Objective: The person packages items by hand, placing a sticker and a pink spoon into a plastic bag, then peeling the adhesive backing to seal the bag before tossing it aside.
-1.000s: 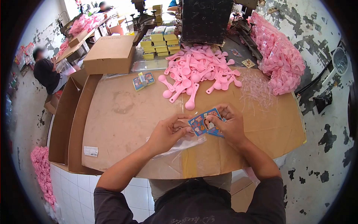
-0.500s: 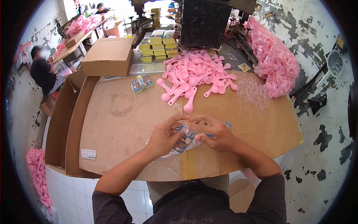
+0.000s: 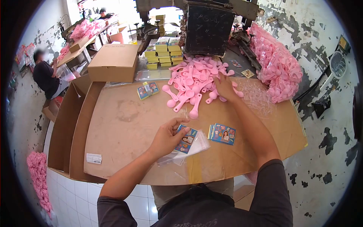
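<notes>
Hands were well apart: the left hand (image 3: 168,137) pinched a blue card (image 3: 187,142) over clear plastic bags (image 3: 196,147) near the middle of the bench's (image 3: 113,140) front edge, while the right hand (image 3: 225,89) reached into the pink spoons (image 3: 189,81) toward the far edge, its grip impossible to tell. On the bench, 1 small stack of cards (image 3: 224,134) lay just right of the bags, and 1 strapped bundle (image 3: 148,90) lay near the far edge, left of the spoons.

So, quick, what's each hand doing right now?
Left hand: closed, pinching a blue card.
Right hand: at the pile of pink spoons; can't tell whether it's gripping one.
</notes>
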Demonstrator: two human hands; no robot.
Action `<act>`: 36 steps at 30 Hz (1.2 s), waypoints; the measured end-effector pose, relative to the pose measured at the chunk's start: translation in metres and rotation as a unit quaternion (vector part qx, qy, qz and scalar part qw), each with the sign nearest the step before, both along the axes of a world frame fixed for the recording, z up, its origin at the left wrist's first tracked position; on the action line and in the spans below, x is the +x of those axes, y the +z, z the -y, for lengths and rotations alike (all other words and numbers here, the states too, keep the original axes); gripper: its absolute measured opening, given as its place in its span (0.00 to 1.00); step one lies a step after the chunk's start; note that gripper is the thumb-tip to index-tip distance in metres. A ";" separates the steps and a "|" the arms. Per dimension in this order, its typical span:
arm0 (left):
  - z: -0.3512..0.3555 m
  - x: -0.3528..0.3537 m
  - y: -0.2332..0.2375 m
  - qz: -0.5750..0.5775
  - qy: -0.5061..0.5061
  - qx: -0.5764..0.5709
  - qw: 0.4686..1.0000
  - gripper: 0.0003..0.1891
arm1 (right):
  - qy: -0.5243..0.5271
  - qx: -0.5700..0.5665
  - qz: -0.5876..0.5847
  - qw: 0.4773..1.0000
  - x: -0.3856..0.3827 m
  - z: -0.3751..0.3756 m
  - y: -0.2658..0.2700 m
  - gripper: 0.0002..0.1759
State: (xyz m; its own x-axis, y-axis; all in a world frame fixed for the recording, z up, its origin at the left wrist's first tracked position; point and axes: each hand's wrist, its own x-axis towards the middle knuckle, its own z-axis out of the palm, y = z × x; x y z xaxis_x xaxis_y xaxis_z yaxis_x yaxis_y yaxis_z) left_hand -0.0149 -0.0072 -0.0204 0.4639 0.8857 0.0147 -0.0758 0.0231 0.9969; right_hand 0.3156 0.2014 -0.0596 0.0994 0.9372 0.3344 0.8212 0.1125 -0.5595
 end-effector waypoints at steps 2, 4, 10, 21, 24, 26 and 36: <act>0.001 0.001 0.000 0.003 -0.003 -0.006 1.000 0.18 | -0.026 -0.011 0.006 1.000 -0.025 0.014 -0.001 0.43; 0.004 0.001 0.005 0.014 -0.013 -0.020 1.000 0.18 | -0.056 -0.002 0.035 0.998 -0.045 0.028 -0.007 0.44; 0.004 0.002 -0.001 0.024 -0.026 0.005 0.999 0.18 | 0.123 -0.001 -0.111 0.986 -0.064 0.093 0.015 0.36; -0.002 0.002 -0.007 0.061 -0.024 0.005 0.998 0.14 | 0.223 0.009 0.157 0.962 0.036 0.123 0.039 0.19; -0.003 -0.001 -0.006 0.039 -0.046 0.007 0.998 0.14 | 0.222 0.148 0.164 0.950 0.052 0.111 0.025 0.10; -0.002 -0.003 -0.004 0.034 -0.052 -0.007 0.998 0.14 | 0.132 0.184 0.041 0.973 0.036 0.129 0.061 0.09; 0.012 0.006 0.009 0.043 -0.057 -0.019 0.997 0.16 | 0.239 0.002 -0.434 0.868 -0.071 0.218 0.101 0.21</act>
State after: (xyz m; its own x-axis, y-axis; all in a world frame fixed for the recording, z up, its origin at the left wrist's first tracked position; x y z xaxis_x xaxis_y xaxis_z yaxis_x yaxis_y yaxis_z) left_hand -0.0087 -0.0190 -0.0116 0.5599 0.8281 0.0264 -0.1559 0.0740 0.9850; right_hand 0.2446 -0.0171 0.0409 -0.0849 0.9398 0.3310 -0.0519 0.3276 -0.9434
